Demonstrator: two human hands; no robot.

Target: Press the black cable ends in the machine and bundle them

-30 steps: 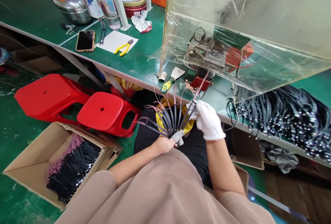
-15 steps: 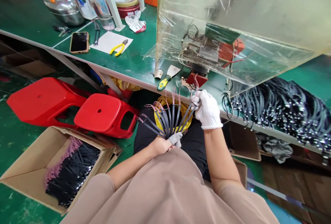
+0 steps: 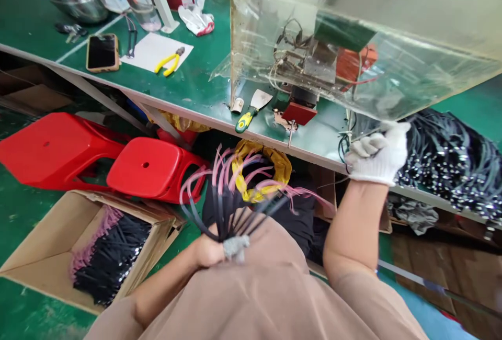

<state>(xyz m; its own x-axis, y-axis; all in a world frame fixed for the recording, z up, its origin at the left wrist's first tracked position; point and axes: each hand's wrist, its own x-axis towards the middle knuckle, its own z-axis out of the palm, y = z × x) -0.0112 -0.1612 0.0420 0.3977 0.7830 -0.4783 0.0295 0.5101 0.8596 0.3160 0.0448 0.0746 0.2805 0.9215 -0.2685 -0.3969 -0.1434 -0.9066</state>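
Note:
My left hand (image 3: 217,250), with grey covering on its fingers, is closed around the lower ends of a bundle of black cables (image 3: 223,209) in front of my shirt. Their pink wire ends (image 3: 221,165) fan out upward and bend to both sides, blurred by motion. My right hand (image 3: 376,154), in a white knit glove, is at the bench's front edge, beside a large pile of black cables (image 3: 443,162). Its fingers are partly bent and apart, and I see nothing held in them. A red block (image 3: 300,113) with a metal rod below it stands to its left.
A plastic-sheeted enclosure (image 3: 290,26) overhangs the bench. On the bench lie a scraper (image 3: 253,112), yellow-handled pliers (image 3: 169,61) and a phone (image 3: 102,52). Red stools (image 3: 147,165) stand left, near a cardboard box (image 3: 47,246) of cables. A yellow bag (image 3: 282,162) opens below the bench.
My right hand has left the cable bundle and red block and moved right to the pile. My left hand has drawn the bundle down and left; its pink ends now swing loosely.

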